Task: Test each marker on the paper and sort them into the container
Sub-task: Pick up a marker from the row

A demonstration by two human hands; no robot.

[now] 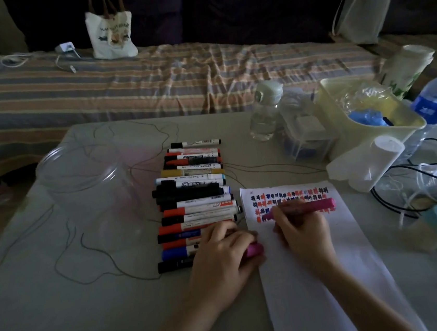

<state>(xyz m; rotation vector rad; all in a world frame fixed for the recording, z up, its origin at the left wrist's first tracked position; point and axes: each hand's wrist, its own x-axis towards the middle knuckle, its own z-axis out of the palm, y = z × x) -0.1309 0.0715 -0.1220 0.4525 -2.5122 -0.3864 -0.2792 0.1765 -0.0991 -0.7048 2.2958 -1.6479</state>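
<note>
In the head view, the right hand (302, 226) is closed around the pink marker (312, 207), whose tip touches the paper (314, 277) just left of the fingers. The left hand (219, 255) is closed on the pink cap (254, 249). The marker looks light, stiff and smooth, so I would grip it at mid-barrel.
</note>
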